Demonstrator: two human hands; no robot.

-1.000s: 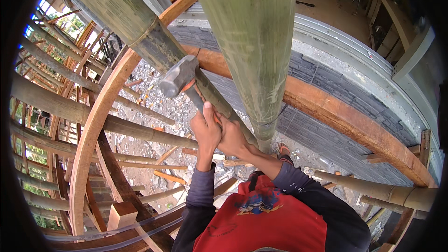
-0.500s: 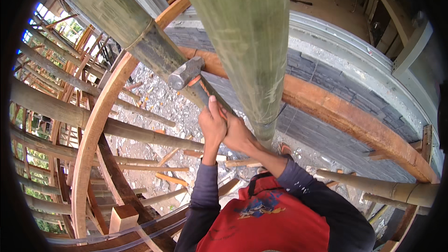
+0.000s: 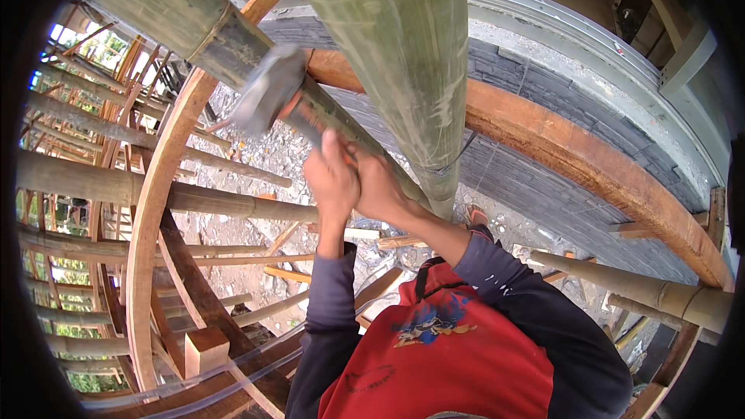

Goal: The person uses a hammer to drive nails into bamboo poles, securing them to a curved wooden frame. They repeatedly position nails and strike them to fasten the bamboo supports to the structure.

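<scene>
Swinging higher than half a second ago, the hammer [image 3: 268, 97] now blurs with its steel head up and to the left against the slanting bamboo pole [image 3: 194, 27], its orange handle running down into the person's grip. Both hands have risen with it: the left hand [image 3: 332, 178] is wrapped around the handle with the thumb pointing up, and the right hand [image 3: 384, 190] is clenched just beside it, touching it, seemingly around the same handle, though its fingers are hidden. The lift and blur read as a stroke in mid-swing, so the hammering on the bamboo frame looks under way rather than finished. A thick green bamboo post [image 3: 396, 54] stands upright just right of the hands, partly in front of the pole. Behind it a curved timber beam [image 3: 590, 163] follows a grey brick wall [image 3: 535, 186], and a second curved wooden rib [image 3: 155, 209] arcs down the left side over gravel far below. No containers are in view. The person wears dark sleeves and a red top.
</scene>
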